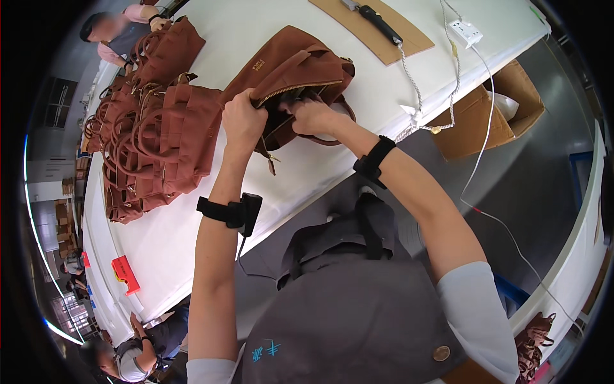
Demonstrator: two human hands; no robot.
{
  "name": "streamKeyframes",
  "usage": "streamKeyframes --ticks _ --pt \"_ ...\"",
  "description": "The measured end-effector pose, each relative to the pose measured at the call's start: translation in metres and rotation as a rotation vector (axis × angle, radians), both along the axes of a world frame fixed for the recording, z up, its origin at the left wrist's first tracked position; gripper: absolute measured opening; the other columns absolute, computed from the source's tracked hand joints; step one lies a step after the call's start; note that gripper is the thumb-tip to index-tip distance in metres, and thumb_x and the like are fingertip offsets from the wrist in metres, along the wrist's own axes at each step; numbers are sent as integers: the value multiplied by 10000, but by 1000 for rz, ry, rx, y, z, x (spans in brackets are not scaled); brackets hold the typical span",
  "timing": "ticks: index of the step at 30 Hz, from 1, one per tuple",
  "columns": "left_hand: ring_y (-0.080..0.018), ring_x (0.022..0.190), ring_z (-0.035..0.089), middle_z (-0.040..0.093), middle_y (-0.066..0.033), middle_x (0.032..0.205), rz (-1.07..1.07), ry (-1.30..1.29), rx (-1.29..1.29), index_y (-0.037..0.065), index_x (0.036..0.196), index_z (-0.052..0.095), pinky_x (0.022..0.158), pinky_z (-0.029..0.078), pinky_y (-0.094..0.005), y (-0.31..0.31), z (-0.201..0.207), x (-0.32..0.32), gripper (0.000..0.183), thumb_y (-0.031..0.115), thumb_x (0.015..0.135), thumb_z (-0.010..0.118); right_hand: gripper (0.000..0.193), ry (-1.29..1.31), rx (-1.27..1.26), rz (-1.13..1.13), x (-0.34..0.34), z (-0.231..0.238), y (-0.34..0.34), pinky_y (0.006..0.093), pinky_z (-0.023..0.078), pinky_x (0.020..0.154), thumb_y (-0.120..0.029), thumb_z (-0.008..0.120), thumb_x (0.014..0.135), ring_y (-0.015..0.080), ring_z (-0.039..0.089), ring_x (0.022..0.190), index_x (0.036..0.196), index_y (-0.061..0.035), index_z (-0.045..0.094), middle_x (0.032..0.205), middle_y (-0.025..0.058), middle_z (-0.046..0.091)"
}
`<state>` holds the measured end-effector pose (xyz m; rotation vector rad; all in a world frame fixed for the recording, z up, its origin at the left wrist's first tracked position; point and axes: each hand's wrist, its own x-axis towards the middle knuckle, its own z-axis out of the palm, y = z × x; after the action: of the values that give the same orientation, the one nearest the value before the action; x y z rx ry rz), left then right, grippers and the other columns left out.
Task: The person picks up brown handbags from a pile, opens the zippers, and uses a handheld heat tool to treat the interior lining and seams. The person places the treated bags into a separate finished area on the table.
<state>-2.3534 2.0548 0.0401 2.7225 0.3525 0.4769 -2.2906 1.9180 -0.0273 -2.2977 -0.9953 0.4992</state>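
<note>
Head view: the soft reddish-brown leather handbag with a brass zip (291,73) lies tipped over on the white-covered table (166,243), close to the person's side edge and just beside a cluster of matching brown bags (185,125). The left hand (245,121) has its fingers curled tight, pinching the zipped rim; the right hand (310,116) reaches into the mouth (its fingertips are lost in shadow, so I cannot tell whether they pinch anything).

As I judge it, a hard tug toward the body could drag the bag toward the table edge, since little seems to anchor it. The bared zip teeth might scrape the right hand or catch the lining on its way out, and the left hand's pull could crease the rim.

The bag's mouth faces the person, its base away to the upper left; its long axis appears to slant from lower left to upper right.
</note>
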Motion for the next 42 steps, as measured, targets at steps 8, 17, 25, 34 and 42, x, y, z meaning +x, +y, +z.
streamKeyframes --ticks 8,17,25,34,42 --pt "-386 834 624 658 -197 821 82 -73 -214 107 1036 671 782 476 -446 -1 -4 -2 396 52 685 495 275 -506 -176 228 -52 -31 -56 391 458 819 -132 598 797 272 551 961 1071 -129 589 870 103 576" --pt "-359 832 635 661 -195 829 42 -118 -195 71 1106 639 794 470 -411 -9 -4 -25 489 2 653 469 371 -528 46 -27 -27 -9 -36 404 402 922 -313 592 842 276 515 1078 1168 -136 574 1054 127 581" --pt "-356 724 626 643 -189 743 138 -99 -203 58 1096 643 712 476 -404 -8 9 -52 502 2 630 466 466 -338 -307 -163 56 -49 0 468 255 1062 -390 442 895 241 424 1258 1316 -195 485 1342 64 496" --pt "-397 874 614 660 -209 887 290 7 -168 79 1067 651 800 469 -432 -33 -13 -42 454 28 647 486 316 -53 49 566 -40 -44 2 458 294 1075 -311 482 886 344 552 1089 1076 -126 653 1032 117 656" --pt "-397 772 623 650 -216 780 318 -98 -149 45 1029 662 760 471 -415 -33 14 -21 405 23 666 484 329 -378 86 269 130 26 -2 384 487 854 -153 428 849 310 599 998 1120 -90 603 1080 145 633"
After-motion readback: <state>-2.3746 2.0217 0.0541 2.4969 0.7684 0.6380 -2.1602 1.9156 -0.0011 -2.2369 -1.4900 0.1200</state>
